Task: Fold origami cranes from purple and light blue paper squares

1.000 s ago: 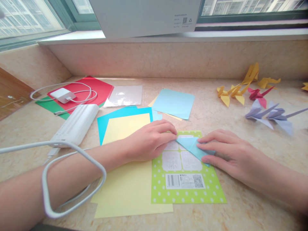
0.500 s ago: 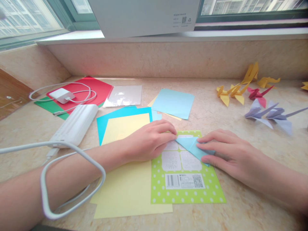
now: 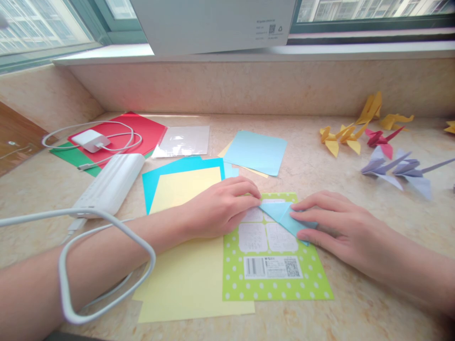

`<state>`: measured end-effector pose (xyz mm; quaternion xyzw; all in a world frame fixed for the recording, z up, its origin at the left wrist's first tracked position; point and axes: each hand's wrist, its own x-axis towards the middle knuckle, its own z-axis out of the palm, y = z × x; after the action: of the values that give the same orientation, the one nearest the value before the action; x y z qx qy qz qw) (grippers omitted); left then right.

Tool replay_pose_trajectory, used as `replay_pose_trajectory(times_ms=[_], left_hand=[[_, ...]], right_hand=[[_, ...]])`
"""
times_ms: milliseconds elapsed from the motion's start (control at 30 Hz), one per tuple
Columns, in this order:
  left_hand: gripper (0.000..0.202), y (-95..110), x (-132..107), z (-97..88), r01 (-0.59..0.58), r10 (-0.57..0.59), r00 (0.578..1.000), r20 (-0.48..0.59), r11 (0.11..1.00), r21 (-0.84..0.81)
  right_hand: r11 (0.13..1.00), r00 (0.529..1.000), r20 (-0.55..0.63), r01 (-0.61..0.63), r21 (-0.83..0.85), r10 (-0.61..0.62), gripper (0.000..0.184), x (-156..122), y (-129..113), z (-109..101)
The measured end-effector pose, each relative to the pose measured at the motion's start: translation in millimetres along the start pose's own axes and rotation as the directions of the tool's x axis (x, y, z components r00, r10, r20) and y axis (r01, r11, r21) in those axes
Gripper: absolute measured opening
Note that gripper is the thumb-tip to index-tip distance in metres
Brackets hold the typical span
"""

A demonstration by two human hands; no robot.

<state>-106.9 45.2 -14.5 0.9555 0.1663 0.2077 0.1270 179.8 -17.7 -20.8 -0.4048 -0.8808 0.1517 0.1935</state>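
Note:
A light blue origami paper (image 3: 287,220), folded into a narrow triangle with a crease near its middle, lies on a green polka-dot card (image 3: 280,290). At its left tip, my left hand (image 3: 227,206) pinches the corner with curled fingers. My right hand (image 3: 336,225) holds the other end, its thumb on the near edge and fingers on top, covering that part. Printed diagrams and a barcode label show on the card. Beneath my left forearm are yellow paper sheets (image 3: 188,279), partly on a brighter blue sheet (image 3: 152,187).
Folded cranes in yellow (image 3: 330,140), red (image 3: 382,140) and lilac (image 3: 412,168) stand at the right. Light blue squares (image 3: 256,152) and a clear packet (image 3: 183,140) lie behind my hands. A white power bank (image 3: 112,184) and a looped cable (image 3: 106,318) are at the left.

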Motion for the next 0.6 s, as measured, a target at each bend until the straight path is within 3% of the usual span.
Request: replay_pose_trajectory(times_ms=[600], left_hand=[[0.024, 0.4, 0.4, 0.0, -0.023, 0.023, 1.000, 0.011, 1.000, -0.012]], right_hand=[[1.000, 1.000, 0.010, -0.005, -0.004, 0.005, 0.014, -0.4, 0.2, 0.7]])
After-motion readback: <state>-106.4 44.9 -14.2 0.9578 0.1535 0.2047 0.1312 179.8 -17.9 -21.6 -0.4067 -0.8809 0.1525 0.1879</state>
